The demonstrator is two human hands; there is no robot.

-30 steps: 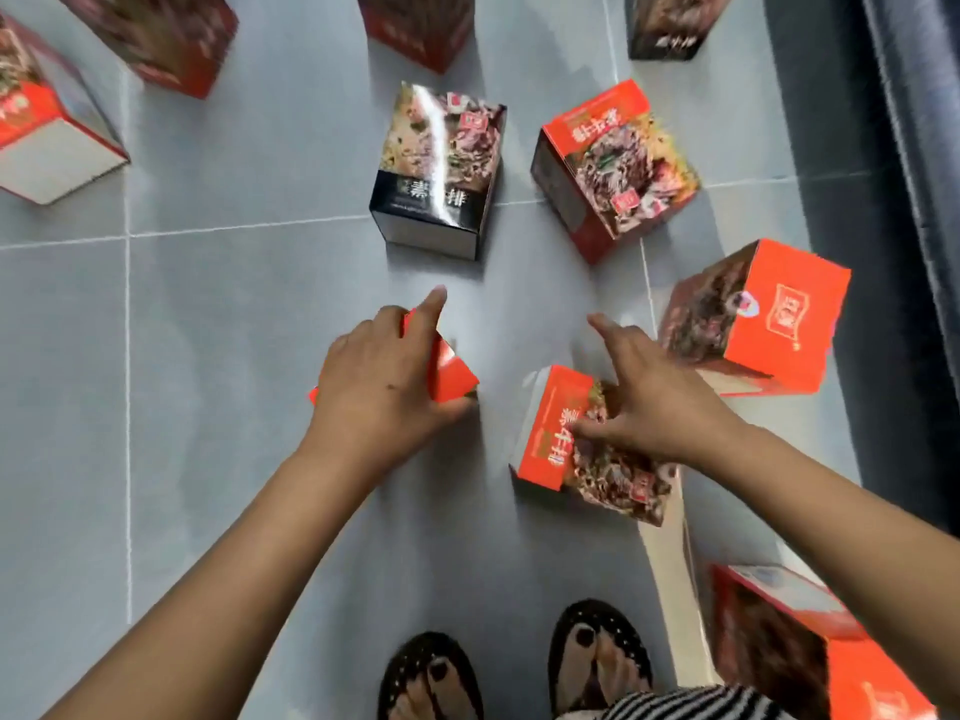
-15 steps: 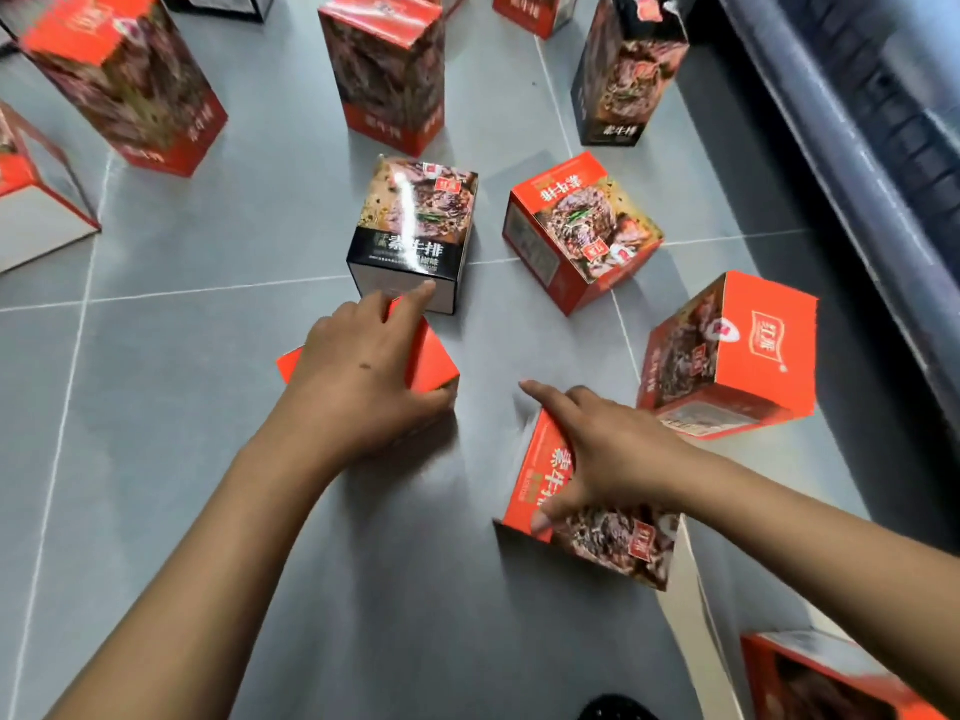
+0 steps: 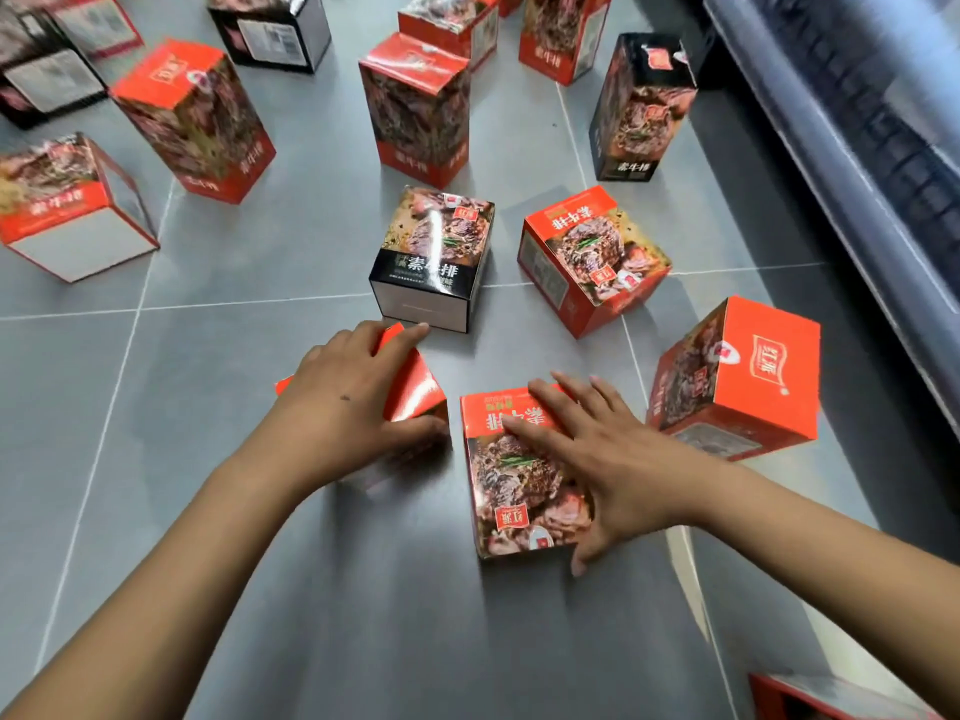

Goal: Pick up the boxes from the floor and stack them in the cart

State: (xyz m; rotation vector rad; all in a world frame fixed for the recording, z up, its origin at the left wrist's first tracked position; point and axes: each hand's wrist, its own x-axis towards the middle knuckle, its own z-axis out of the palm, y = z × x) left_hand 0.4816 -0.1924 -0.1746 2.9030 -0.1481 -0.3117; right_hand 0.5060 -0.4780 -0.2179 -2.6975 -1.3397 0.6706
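I'm at the pick-up step. My right hand (image 3: 613, 459) lies with fingers spread flat on the printed box (image 3: 514, 475) on the floor (image 3: 208, 459). My left hand (image 3: 353, 402) curls round the red box (image 3: 415, 387) beside it. Next I must grip both firmly, then lift. More boxes (image 3: 431, 252) stand beyond; no cart in sight.
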